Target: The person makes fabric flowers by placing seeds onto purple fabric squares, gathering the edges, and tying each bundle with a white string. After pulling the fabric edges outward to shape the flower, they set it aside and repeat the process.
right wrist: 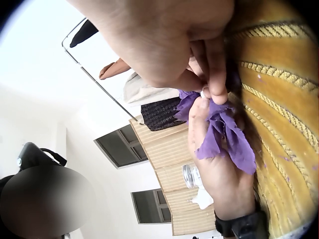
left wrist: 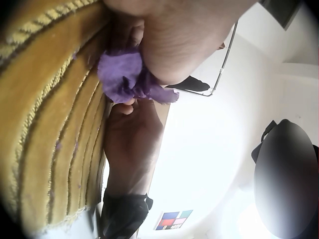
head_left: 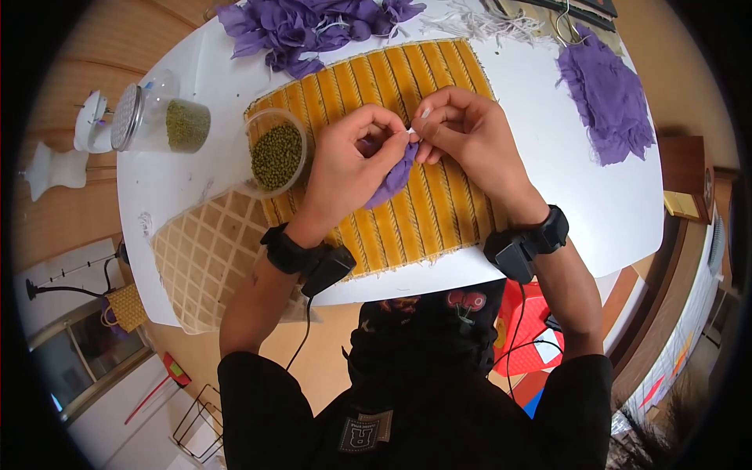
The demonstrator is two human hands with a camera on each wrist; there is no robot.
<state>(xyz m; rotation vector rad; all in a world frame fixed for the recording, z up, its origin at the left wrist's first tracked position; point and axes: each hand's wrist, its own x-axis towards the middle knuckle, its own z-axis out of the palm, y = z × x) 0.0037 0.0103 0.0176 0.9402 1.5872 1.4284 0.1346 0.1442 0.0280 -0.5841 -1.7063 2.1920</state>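
Both hands meet over a ribbed yellow cloth mat. My left hand pinches a small piece of purple fabric between thumb and fingers. Its loose, frayed ends hang below the fingertips, plain in the right wrist view as purple fabric. My right hand pinches a thin white strip at the gathered top of the fabric, fingertips right against the left ones. Whether anything is wrapped inside the fabric, I cannot tell.
Left of the mat stands a clear tub of green beans, with a lidded jar lying beyond it. Heaped purple fabric and white strips lie at the back. More purple cloth lies at the right.
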